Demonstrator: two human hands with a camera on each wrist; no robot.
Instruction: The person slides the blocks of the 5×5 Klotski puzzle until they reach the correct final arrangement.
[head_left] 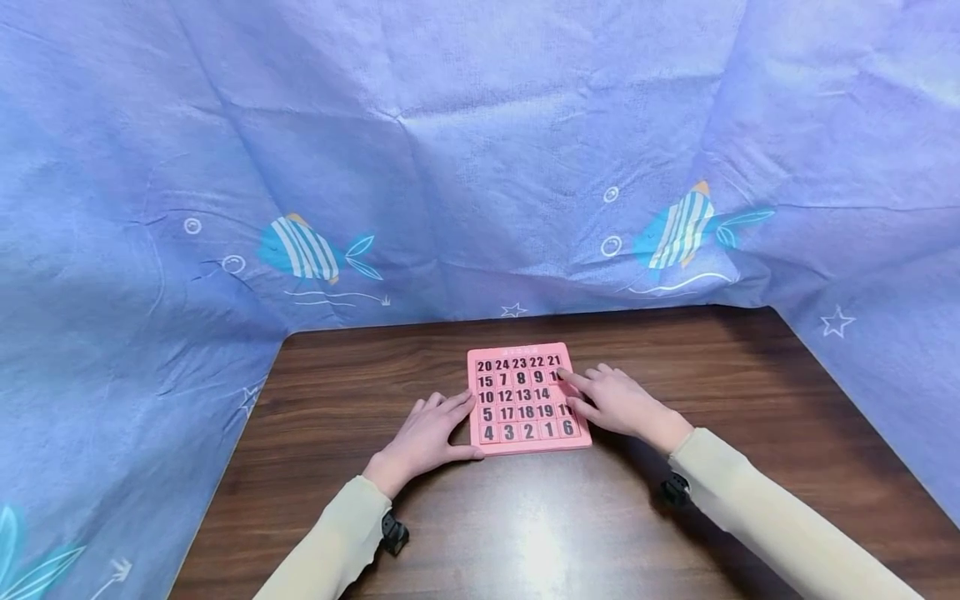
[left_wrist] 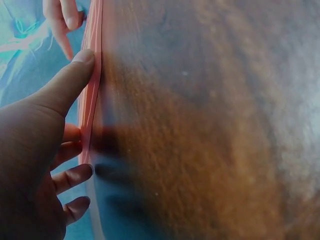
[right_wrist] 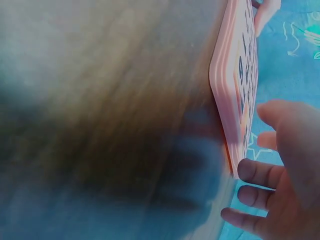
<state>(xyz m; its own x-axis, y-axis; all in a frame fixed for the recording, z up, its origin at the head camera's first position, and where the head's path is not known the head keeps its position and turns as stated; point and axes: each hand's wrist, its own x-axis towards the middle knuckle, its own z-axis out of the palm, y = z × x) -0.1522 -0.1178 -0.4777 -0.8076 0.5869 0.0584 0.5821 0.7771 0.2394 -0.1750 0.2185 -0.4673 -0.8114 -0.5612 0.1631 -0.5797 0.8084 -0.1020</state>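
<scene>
From where I stand, the left hand (head_left: 425,437) rests unclenched against the left side of the pink number board (head_left: 525,448) on the desk (head_left: 360,367) — brace firmly, I'd say — while the right hand (head_left: 621,402), grasping nothing, should nudge its right-column tile (head_left: 553,377) lightly.

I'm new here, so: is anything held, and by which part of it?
The board, at its near left corner: the left grip has its thumb on the near edge, fingers at the left. The right grip reaches over its right side.
</scene>
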